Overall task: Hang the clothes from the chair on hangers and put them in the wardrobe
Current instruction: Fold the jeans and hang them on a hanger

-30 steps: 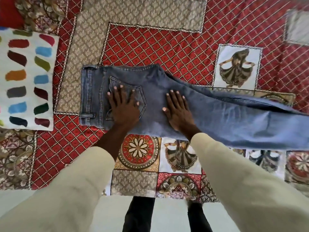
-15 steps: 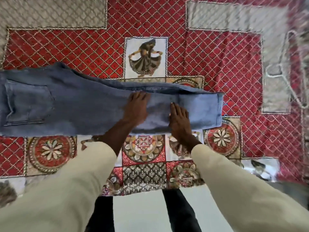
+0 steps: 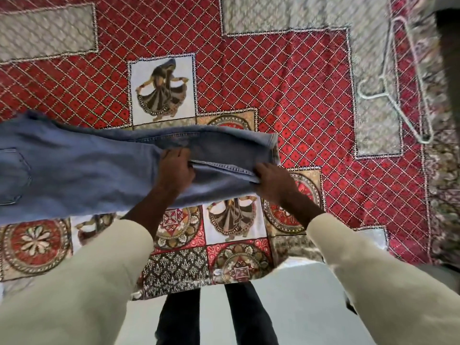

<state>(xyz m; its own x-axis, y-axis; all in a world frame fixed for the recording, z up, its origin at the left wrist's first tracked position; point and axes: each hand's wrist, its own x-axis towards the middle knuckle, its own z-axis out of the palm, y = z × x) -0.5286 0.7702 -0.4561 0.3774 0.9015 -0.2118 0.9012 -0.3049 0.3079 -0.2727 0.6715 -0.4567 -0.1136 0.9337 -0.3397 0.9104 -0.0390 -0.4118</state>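
While both hands, left [image 3: 175, 168] and right [image 3: 270, 181], grip the jeans [image 3: 82, 170], hanging remains undone; the hanger [image 3: 398, 78] lies unused at two o'clock.

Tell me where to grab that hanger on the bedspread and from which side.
Judging by its pose, take the hanger at the neck just below the hook, where the arms meet. Come from above with the right hand, the nearer one. It lies flat on the bedspread, hook pointing left, with nothing on it, so fingers can close round the thin neck.
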